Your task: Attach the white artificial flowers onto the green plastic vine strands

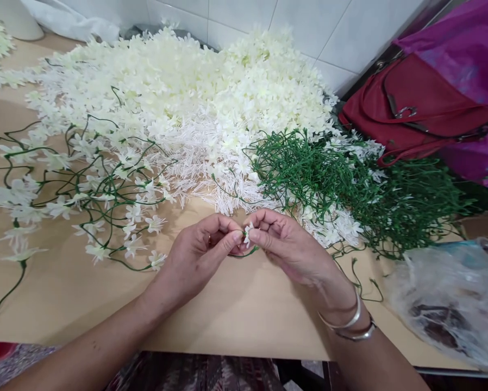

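My left hand [203,252] and my right hand [291,247] meet above the front of the table, each in a pinch. Between their fingertips is a small white artificial flower [247,232], pinched by my right thumb and fingers. A thin green plastic stem [247,254] curves out below, with its end in my left fingertips at the flower's base. Exactly how the two join is hidden by the fingers. Just beyond my hands lie white stamen pieces [227,198]. To their right is a heap of green stems [317,174].
Loose cream petals [179,81] are piled along the tiled wall. Flowers on green stems [101,184] spread over the left side of the table [236,315]. At right are a red handbag [423,108], a purple bag [468,49] and a clear plastic bag [451,293].
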`<state>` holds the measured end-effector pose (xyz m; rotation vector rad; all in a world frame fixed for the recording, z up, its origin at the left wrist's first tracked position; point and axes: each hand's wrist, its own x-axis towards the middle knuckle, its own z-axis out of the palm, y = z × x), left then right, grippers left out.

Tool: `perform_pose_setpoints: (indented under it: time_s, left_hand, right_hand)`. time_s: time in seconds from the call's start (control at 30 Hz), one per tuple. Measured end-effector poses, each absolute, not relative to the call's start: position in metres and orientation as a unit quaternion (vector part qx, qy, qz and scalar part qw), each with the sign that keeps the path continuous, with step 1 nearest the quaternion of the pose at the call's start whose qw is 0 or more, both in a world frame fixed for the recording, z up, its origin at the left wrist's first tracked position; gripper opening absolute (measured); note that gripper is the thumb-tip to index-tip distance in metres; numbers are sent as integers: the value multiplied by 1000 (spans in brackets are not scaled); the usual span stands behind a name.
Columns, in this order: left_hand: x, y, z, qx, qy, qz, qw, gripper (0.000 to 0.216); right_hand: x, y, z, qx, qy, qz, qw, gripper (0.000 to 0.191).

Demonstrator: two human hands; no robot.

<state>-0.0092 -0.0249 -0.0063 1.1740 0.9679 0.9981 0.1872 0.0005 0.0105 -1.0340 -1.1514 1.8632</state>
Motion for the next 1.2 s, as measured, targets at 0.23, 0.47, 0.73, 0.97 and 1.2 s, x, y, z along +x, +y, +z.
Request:
perform_pose_setpoints:
  time_s: [0.23,0.47,0.73,0.97,1.2]
  left_hand:
    - [-8,-28,-8,505,427,432,613,16]
    - [-8,-29,-10,508,425,432,613,15]
    - [-10,-24,-18,536,431,421,592,13]
    - [-8,-30,-12,603,461,422,495,14]
    - [-2,-36,-8,729,438,415,323,13]
  right_hand:
    - [187,-1,11,-405,-464,702,358,21]
    - [184,-3,1,-424,-470,679,371,27]
    - [180,-2,3,-441,-505,649,359,32]
    - [198,5,14,-455,-581,527,420,23]
    - [226,10,32,-494,-702,364,362,11]
